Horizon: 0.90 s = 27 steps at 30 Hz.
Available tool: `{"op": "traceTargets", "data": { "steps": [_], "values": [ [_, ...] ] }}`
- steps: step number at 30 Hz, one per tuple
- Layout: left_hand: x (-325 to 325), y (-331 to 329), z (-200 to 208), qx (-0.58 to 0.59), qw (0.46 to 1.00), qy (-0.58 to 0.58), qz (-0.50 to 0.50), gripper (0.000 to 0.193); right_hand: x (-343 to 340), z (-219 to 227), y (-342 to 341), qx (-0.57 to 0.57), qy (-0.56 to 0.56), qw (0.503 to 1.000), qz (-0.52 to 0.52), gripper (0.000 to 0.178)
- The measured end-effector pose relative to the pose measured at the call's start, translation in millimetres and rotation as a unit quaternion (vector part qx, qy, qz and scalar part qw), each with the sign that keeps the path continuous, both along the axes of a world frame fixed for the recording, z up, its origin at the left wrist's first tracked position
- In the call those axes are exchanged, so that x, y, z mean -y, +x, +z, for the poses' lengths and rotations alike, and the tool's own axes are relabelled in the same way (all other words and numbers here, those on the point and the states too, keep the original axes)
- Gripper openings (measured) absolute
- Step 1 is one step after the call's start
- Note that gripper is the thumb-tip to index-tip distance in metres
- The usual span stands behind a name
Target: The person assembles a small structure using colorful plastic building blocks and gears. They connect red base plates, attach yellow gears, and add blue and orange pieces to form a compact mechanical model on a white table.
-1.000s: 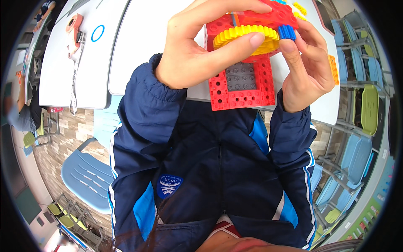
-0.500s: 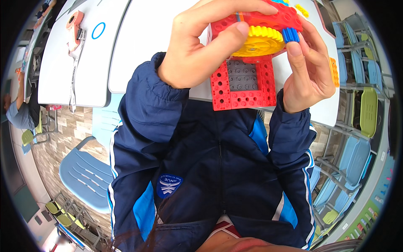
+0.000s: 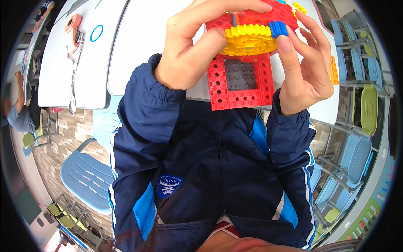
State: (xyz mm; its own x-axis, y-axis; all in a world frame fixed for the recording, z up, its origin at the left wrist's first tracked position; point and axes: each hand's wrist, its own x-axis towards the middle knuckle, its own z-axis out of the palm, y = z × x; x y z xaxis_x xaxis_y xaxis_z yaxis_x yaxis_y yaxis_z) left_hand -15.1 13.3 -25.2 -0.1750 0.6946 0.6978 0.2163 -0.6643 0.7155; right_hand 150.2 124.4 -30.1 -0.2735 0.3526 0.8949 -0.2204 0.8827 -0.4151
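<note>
A red building-brick model (image 3: 218, 94) stands at the table's near edge, with a grey studded plate (image 3: 240, 75) inside its lower frame. A large yellow gear (image 3: 250, 41) sits on its near side. My left hand (image 3: 184, 48) holds the upper red part, with the thumb at the yellow gear's left rim and the fingers reaching over the top. At that gear's upper right is a small blue gear (image 3: 278, 29), its teeth close against the yellow ones. My right hand (image 3: 304, 73) pinches the blue gear between thumb and index finger, other fingers loosely bent.
Left on the white table (image 3: 50, 84) lie a pink device (image 3: 72, 29) with a strap and a blue ring (image 3: 97, 33). Orange (image 3: 334, 70) and yellow pieces (image 3: 299, 7) lie to the right. Blue chairs (image 3: 86, 176) stand around; another person (image 3: 21, 113) is at far left.
The yellow gear and the blue gear have shifted left, and the yellow gear is tipped more toward me. My left thumb has slid left along with them; my right fingers stay at the blue gear.
</note>
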Motion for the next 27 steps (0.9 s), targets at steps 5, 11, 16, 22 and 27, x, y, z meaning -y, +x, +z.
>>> {"op": "traceTargets", "data": {
  "steps": [5, 11, 16, 22, 27],
  "values": [
    [11, 11, 18, 0.028, 0.999, -0.026, -0.001, 0.045, 0, 1, 3, 0.01, -0.011, 1.0, 0.012, 0.018],
    [2, 8, 14, -0.054, 0.996, -0.005, 0.073, 0.039, 10, 16, 9, 0.068, -0.051, 0.996, -0.002, 0.023],
    [-10, 8, 8, -0.122, 0.98, 0.044, 0.149, 0.037, 1, 17, 16, 0.103, 0.005, 0.994, -0.02, 0.023],
    [-7, 5, 9, -0.14, 0.977, 0.03, 0.159, 0.036, -11, 29, 18, 0.111, -0.057, 0.99, 0.06, 0.025],
    [-1, 8, 12, -0.135, 0.977, -0.005, 0.166, 0.039, -32, 24, 7, 0.119, -0.021, 0.976, 0.183, 0.03]
  ]
}}
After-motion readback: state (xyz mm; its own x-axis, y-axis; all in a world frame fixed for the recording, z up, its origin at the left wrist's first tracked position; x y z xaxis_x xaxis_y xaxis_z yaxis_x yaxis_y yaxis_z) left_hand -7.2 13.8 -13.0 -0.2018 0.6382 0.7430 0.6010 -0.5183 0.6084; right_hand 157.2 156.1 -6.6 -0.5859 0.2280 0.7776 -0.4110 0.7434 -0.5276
